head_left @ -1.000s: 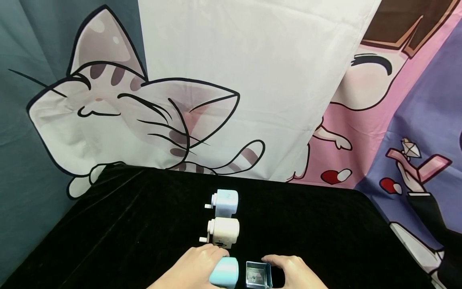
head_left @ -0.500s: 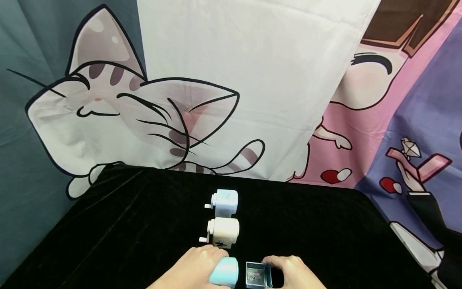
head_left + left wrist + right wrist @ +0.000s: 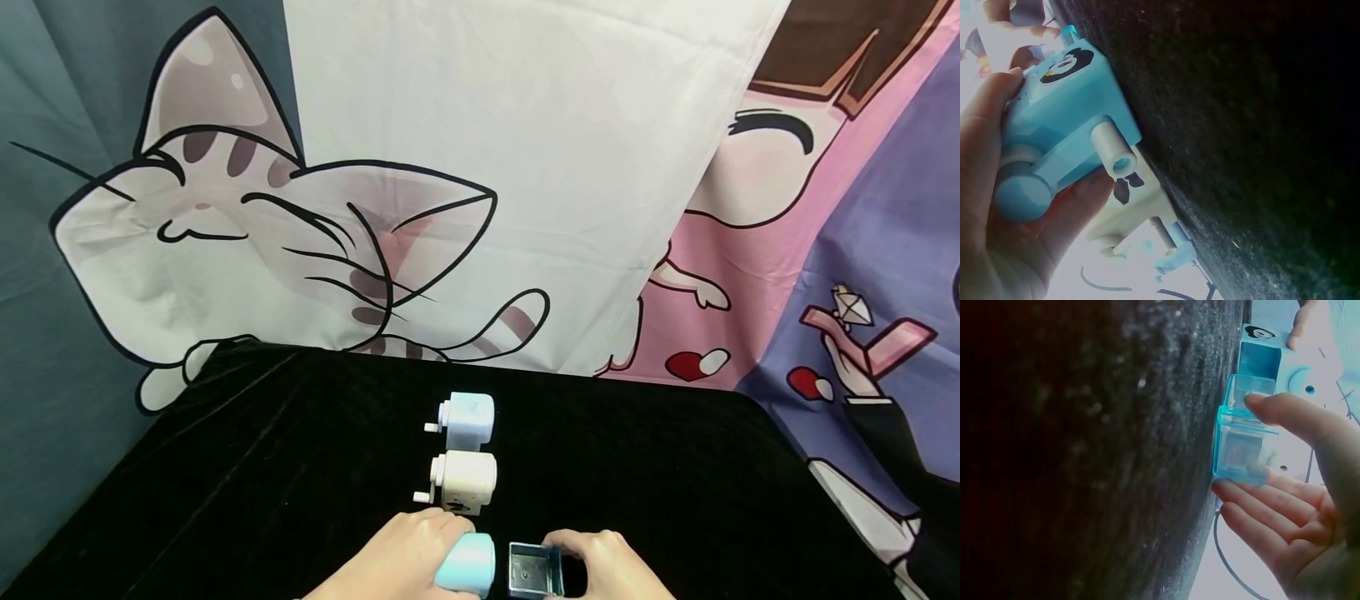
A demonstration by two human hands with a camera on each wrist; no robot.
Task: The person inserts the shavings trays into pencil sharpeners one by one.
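My left hand (image 3: 408, 557) grips a turquoise crank pencil sharpener (image 3: 468, 565) at the front of the black cloth. A penguin-like picture on its side and a white crank knob (image 3: 1110, 149) show in the left wrist view. To its right, my right hand (image 3: 611, 567) holds a clear bluish shavings drawer (image 3: 534, 570) between thumb and fingers. Its top is uncovered, and the inside looks bare. In the right wrist view the drawer (image 3: 1246, 447) is low by the cloth, beside the sharpener's recessed opening (image 3: 1260, 360).
Behind the left hand stands a cream crank sharpener (image 3: 468, 479), and past that a light blue one (image 3: 471, 419), both with cranks facing left. Black velvet cloth (image 3: 675, 475) covers the table. A printed cat curtain (image 3: 420, 108) hangs behind it.
The right hand and the clear drawer have shifted very slightly left, toward the turquoise sharpener. The left hand keeps its grip, and the other sharpeners stay put.
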